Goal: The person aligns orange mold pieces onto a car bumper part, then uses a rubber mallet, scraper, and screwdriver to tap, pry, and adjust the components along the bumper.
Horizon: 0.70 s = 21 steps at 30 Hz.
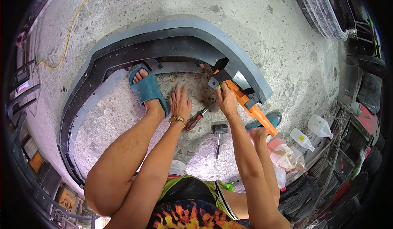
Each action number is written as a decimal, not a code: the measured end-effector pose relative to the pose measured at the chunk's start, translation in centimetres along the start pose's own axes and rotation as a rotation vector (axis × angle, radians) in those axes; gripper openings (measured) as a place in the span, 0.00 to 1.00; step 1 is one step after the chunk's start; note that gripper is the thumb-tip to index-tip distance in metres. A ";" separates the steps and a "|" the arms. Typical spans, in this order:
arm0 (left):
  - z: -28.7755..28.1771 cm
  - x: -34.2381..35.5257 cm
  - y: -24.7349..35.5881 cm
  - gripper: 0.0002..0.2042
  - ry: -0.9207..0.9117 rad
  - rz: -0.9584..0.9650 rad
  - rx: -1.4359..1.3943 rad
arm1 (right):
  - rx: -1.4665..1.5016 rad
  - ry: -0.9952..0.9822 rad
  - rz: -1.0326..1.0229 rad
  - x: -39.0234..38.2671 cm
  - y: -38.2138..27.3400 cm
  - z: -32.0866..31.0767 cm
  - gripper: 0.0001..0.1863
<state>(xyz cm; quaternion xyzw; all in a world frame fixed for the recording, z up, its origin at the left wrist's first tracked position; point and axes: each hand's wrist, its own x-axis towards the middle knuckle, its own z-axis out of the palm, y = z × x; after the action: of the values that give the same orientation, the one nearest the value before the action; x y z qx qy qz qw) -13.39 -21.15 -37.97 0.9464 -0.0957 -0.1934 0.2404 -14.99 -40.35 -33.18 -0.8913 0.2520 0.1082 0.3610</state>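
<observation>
Your right hand [227,100] is at the right end of the curved panel [176,47], which lies on the floor [200,145] arching around your feet. Its fingers bend together beside the dark brackets [227,71]. A yellow-green sliver [219,87] shows by the fingertips; your hand hides the rest, so I cannot tell whether that grip is clamped on it. The orange tube [264,121] passes behind the brackets, which break up its upper part, and its lower end partly covers your right sandal [276,117].

Your left hand [180,104] rests palm down near your left sandal [146,90], grip loose and fingers slightly apart. Between your hands lies the screwdriver [194,121], its tip hard to make out; the mallet [219,129] is nearby. Your shorts hide much of the white tub [177,167], and the picture's dark rim cuts off the wheel [323,8].
</observation>
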 end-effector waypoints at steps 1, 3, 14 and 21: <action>-0.1 0.0 -0.4 0.26 -0.051 0.031 0.039 | 0.006 -0.002 0.000 0.1 -0.1 -0.1 0.15; 0.0 -0.1 -0.8 0.31 -0.103 0.063 0.080 | -0.019 -0.025 -0.012 0.3 -0.2 -0.2 0.15; -0.1 0.1 0.1 0.33 -0.282 0.048 0.213 | -0.106 -0.065 -0.105 1.1 0.0 -0.5 0.13; -0.1 0.2 0.7 0.33 -0.307 0.044 0.229 | -0.143 -0.087 -0.120 1.3 0.0 -1.1 0.12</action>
<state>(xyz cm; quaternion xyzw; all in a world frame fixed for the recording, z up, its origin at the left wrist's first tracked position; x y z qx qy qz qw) -13.22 -21.72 -37.62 0.9246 -0.1732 -0.3181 0.1181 -13.86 -41.60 -32.92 -0.9227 0.1741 0.1427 0.3129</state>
